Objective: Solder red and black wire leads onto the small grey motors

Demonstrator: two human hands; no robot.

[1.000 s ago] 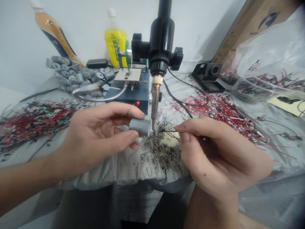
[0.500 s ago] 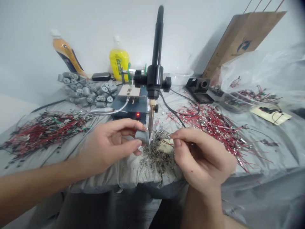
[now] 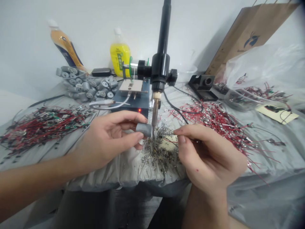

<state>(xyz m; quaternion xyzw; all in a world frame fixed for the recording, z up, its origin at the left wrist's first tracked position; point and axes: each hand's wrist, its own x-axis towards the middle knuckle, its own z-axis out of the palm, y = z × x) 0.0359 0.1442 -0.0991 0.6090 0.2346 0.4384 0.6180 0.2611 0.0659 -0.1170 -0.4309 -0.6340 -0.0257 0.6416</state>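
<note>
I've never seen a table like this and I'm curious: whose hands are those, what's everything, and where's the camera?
No robot here, just one person working bare-handed. Every picture comes from one camera worn on that person's head, looking forward and down. The left hand holds a small grey cylinder between thumb and fingers. The right hand pinches a thin wire. Between them, a soldering iron points down from a black clamp. On the crinkly grey sheet lie more grey cylinders, a left heap of wires and a right heap of wires. Behind are a yellow bottle and an orange bottle.
</note>
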